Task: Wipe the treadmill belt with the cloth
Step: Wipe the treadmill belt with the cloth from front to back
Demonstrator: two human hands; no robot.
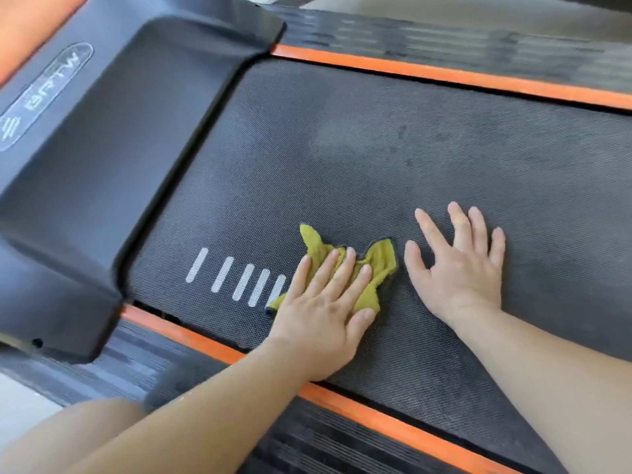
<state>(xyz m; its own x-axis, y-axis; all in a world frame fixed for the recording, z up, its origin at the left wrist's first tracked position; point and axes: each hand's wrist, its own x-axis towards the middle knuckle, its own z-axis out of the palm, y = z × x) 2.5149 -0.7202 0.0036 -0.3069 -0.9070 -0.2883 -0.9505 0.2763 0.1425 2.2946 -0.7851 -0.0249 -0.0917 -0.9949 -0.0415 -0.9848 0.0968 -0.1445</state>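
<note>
- My left hand (325, 302) lies flat on the cloth (379, 261), fingers straight and close together. It presses down and grips nothing.
- My right hand (458, 268) is just beside it, palm down on the bare treadmill belt (342, 148), fingers spread, holding nothing.
- The cloth is yellow-green and bunched under my left palm. Corners stick out past the fingertips, and one shows at the thumb side. It sits on the near part of the belt, close to the near orange strip (205, 340).
- The white bars (222, 273) are just left of the cloth, and the last one runs under my hand.
- Past them is the dark motor cover (102, 148). The far orange strip (444, 73) and ribbed far rail (444, 39) lie across the belt, and the near rail (136, 364) is below my forearm.
- Risk: with no fingers curled on it, the cloth could slide out from under my palm on a fast stroke.
- Risk: bunched up, it covers little of the belt, so I could leave unwiped bands.
- Risk: a loose corner could snag in the seam at the cover's edge.
- Risk: the belt may roll under my weight if I lean on it.
- Count: two hands, one cloth, five white bars showing, two orange strips, two rails, one cover.
</note>
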